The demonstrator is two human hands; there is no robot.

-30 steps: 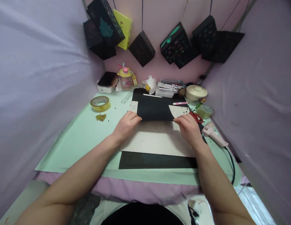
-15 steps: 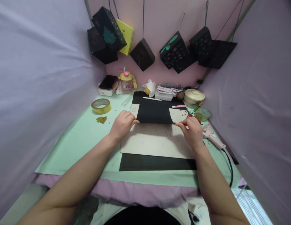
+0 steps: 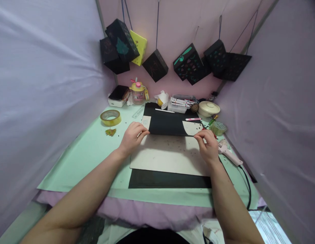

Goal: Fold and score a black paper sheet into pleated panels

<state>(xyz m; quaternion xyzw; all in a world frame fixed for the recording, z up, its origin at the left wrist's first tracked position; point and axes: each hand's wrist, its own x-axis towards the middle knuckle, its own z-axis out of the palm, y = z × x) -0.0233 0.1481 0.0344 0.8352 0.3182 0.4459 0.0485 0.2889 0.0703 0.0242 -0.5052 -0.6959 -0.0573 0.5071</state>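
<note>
My left hand (image 3: 133, 136) pinches the near left corner of a sheet of black paper (image 3: 167, 125) between thumb and fingers. At the near right corner, my right hand (image 3: 207, 146) pinches the same sheet. Its near edge is stretched between both hands and looks slightly raised, casting a shadow on a cream board (image 3: 157, 157). A white patch (image 3: 193, 127) with dark specks shows beside the sheet on the right, and a smaller white patch (image 3: 146, 122) on the left. Below the board, a strip of another black sheet (image 3: 170, 179) sticks out.
A tape roll (image 3: 110, 118) and a leaf (image 3: 110, 132) lie at the left. Pens (image 3: 181, 101), a lidded bowl (image 3: 209, 108) and a bottle (image 3: 137, 94) stand behind. A pale pink glue gun (image 3: 230, 154) lies at the right with its cord. Decorated black boxes (image 3: 155, 66) hang above.
My right hand has moved slightly right along the sheet's near edge to its corner. My left hand keeps its pinch. The view has shifted slightly upward.
</note>
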